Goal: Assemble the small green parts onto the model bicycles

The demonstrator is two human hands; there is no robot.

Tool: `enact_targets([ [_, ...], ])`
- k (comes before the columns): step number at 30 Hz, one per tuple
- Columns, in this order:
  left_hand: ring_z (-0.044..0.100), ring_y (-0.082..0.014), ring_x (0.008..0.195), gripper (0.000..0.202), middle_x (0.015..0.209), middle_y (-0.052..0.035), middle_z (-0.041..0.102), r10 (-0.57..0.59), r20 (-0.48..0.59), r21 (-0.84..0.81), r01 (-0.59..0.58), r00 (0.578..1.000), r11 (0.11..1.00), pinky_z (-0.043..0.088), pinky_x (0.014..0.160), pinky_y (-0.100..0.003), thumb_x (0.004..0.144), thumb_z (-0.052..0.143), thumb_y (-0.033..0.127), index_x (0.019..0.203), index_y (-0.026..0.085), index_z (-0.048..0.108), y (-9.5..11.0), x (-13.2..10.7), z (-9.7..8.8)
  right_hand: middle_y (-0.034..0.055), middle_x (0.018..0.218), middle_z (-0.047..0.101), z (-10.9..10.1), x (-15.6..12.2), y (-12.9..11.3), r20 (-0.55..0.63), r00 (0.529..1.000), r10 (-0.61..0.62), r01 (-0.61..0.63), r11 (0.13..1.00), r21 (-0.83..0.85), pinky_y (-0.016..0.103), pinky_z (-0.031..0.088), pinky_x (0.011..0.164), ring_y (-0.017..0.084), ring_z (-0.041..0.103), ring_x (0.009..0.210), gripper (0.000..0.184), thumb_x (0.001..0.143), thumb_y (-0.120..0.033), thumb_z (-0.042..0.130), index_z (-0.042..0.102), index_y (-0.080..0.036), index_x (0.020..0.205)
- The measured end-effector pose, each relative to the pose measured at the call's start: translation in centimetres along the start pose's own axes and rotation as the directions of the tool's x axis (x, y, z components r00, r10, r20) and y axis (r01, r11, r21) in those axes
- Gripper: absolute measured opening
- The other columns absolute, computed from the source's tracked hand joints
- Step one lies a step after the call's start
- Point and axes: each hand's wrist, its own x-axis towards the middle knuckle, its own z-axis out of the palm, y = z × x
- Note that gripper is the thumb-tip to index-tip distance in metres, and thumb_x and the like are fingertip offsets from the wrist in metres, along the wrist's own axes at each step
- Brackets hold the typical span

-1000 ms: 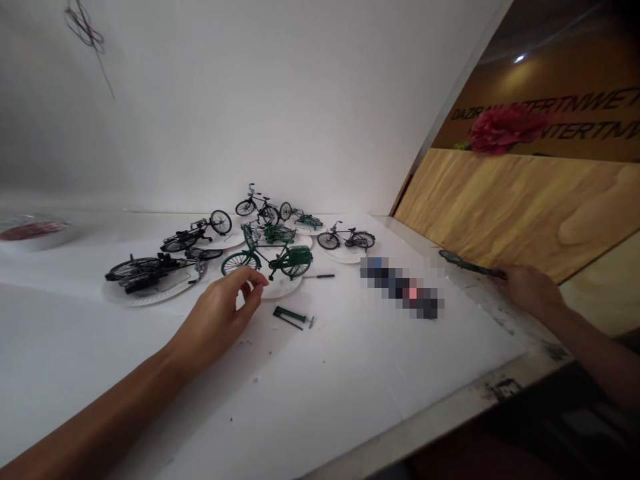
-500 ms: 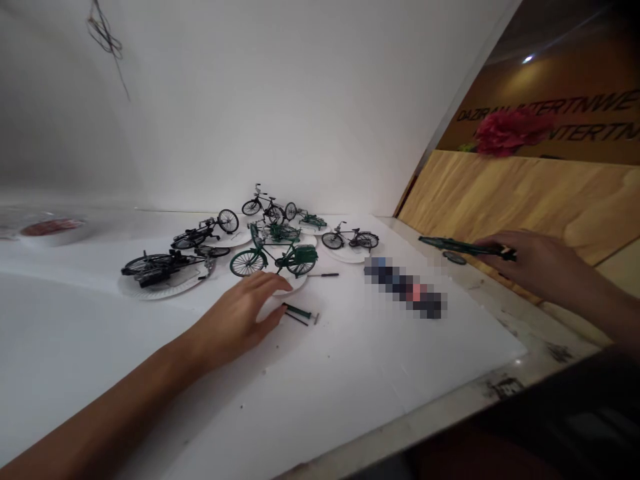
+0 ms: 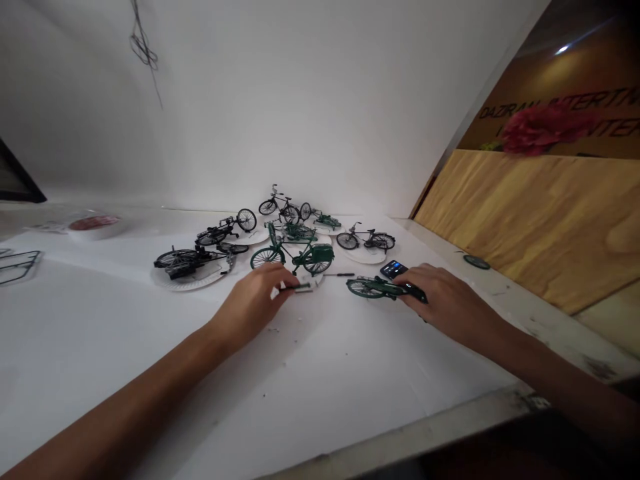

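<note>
My left hand point(image 3: 260, 288) is closed, its thumb and fingers pinching a small green pump point(image 3: 301, 287) with a pale T-shaped handle. Just behind that hand, a green model bicycle point(image 3: 295, 255) with a box over its rear wheel stands upright. My right hand point(image 3: 435, 293) grips another green model bicycle point(image 3: 373, 288), tipped on its side low over the white sheet. The fingers cover part of its frame. Beyond it lies a phone point(image 3: 393, 269) with a lit screen, partly hidden. A thin screwdriver point(image 3: 340, 275) rests between the two hands.
Several black and green model bicycles sit on paper plates point(image 3: 193, 283) toward the wall. One loose wheel point(image 3: 476, 262) lies at the right beside a wooden panel point(image 3: 530, 220). A bowl point(image 3: 95, 228) and a wire frame point(image 3: 20, 267) are at the left.
My right hand has brought the green bicycle leftward and down, over to the phone. My left hand has closed on the pump and lifted it slightly. The view has turned left.
</note>
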Motion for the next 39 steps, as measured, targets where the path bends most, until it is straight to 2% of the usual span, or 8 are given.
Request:
enact_targets([
  [4, 0.062, -0.0176, 0.072, 0.016, 0.087, -0.0022, 0.074, -0.227, -0.140, -0.099, 0.215, 0.964, 0.972, 0.047, 0.065, -0.027, 0.090, 0.064, 0.033, 0.094, 0.021, 0.073, -1.1, 0.7, -0.3, 0.0106, 0.106, 0.071, 0.6, 2.1, -0.8, 0.019, 1.000, -0.008, 0.008, 1.000, 0.017, 0.042, 0.051, 0.088, 0.028, 0.064, 0.100, 0.023, 0.091, -0.023, 0.058, 0.069, -0.015, 0.109],
  [11, 0.063, -0.0186, 0.068, 0.023, 0.083, -0.0022, 0.075, -0.286, -0.188, -0.023, 0.287, 0.940, 0.958, 0.043, 0.059, -0.027, 0.090, 0.060, 0.039, 0.089, 0.022, 0.076, -1.5, 1.7, 0.4, 0.0106, 0.098, 0.072, -0.7, 3.7, -3.0, 0.067, 0.983, -0.173, 0.179, 0.980, -0.091, 0.043, 0.051, 0.085, 0.030, 0.065, 0.096, 0.016, 0.089, -0.014, 0.061, 0.071, -0.015, 0.101],
  [15, 0.062, -0.0182, 0.068, 0.024, 0.096, -0.0035, 0.074, -0.261, -0.217, 0.048, 0.277, 0.941, 0.960, 0.040, 0.058, -0.028, 0.089, 0.061, 0.041, 0.086, 0.022, 0.075, -1.4, 2.1, 0.7, 0.0108, 0.100, 0.071, 0.0, 1.8, -4.2, 0.136, 0.973, -0.187, 0.190, 0.982, -0.014, 0.043, 0.052, 0.084, 0.030, 0.065, 0.097, 0.018, 0.091, -0.022, 0.061, 0.069, -0.016, 0.106],
  [19, 0.061, -0.0190, 0.068, 0.022, 0.085, -0.0030, 0.073, -0.214, -0.231, 0.120, 0.247, 0.949, 0.962, 0.039, 0.060, -0.028, 0.090, 0.060, 0.038, 0.090, 0.023, 0.076, -1.6, 2.8, 1.2, 0.0104, 0.106, 0.069, 0.7, 0.3, -4.1, 0.174, 0.970, -0.168, 0.159, 0.985, 0.061, 0.046, 0.050, 0.091, 0.031, 0.063, 0.105, 0.029, 0.090, -0.033, 0.064, 0.066, -0.018, 0.115],
  [23, 0.061, -0.0181, 0.067, 0.024, 0.082, -0.0025, 0.073, -0.170, -0.258, 0.167, 0.217, 0.951, 0.962, 0.037, 0.060, -0.027, 0.091, 0.058, 0.039, 0.097, 0.023, 0.075, -2.1, 2.8, 0.4, 0.0089, 0.121, 0.065, -0.4, 0.1, -3.4, 0.226, 0.968, -0.108, 0.075, 0.986, 0.149, 0.044, 0.051, 0.092, 0.030, 0.061, 0.113, 0.045, 0.086, -0.048, 0.066, 0.062, -0.023, 0.123],
  [27, 0.058, -0.0166, 0.067, 0.026, 0.081, -0.0032, 0.071, -0.130, -0.334, 0.207, 0.207, 0.933, 0.956, 0.037, 0.063, -0.027, 0.094, 0.054, 0.038, 0.092, 0.020, 0.072, -3.5, 1.9, -1.9, 0.0061, 0.135, 0.061, -2.2, 1.5, -3.0, 0.168, 0.984, -0.062, 0.022, 0.974, 0.226, 0.042, 0.049, 0.098, 0.029, 0.059, 0.121, 0.052, 0.089, -0.059, 0.055, 0.059, -0.027, 0.129],
  [31, 0.051, -0.0142, 0.053, 0.029, 0.065, -0.0005, 0.065, -0.144, -0.353, 0.185, 0.220, 0.924, 0.958, 0.035, 0.056, -0.026, 0.095, 0.051, 0.042, 0.094, 0.019, 0.069, -5.0, 1.2, -3.6, 0.0066, 0.128, 0.067, -3.2, 4.4, -2.6, 0.104, 0.994, -0.033, 0.001, 0.956, 0.294, 0.040, 0.054, 0.087, 0.029, 0.065, 0.111, 0.050, 0.088, -0.059, 0.056, 0.062, -0.027, 0.127],
  [39, 0.046, -0.0122, 0.057, 0.025, 0.068, -0.0002, 0.059, -0.042, -0.273, 0.242, 0.111, 0.961, 0.964, 0.033, 0.057, -0.025, 0.096, 0.049, 0.035, 0.083, 0.019, 0.063, -3.5, 1.2, -3.5, 0.0088, 0.120, 0.071, -1.0, 7.7, -0.5, 0.214, 0.976, -0.029, -0.054, 0.927, 0.371, 0.039, 0.056, 0.085, 0.028, 0.068, 0.107, 0.046, 0.091, -0.056, 0.053, 0.065, -0.026, 0.123],
])
